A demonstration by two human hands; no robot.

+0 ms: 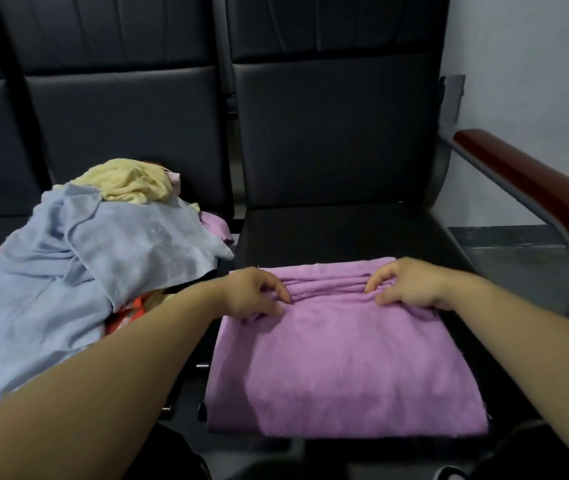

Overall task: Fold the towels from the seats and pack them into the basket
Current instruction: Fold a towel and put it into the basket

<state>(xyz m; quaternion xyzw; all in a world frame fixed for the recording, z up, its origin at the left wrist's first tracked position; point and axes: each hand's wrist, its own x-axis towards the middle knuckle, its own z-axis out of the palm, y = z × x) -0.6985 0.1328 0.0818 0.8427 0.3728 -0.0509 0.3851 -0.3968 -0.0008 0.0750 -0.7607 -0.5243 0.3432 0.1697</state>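
In the head view, the purple towel [341, 358] lies on a dark seat [345, 233], partly folded. The left hand [251, 292] and the right hand [407, 282] both hold its bunched far fold, each grip pinching the cloth between thumb and curled fingers. The task seems early: one towel is mid-fold, while a light blue towel [68, 271], a yellow towel [127, 181] and more cloth lie heaped just beside. The basket is not visible, and the heap hides how many towels are underneath.
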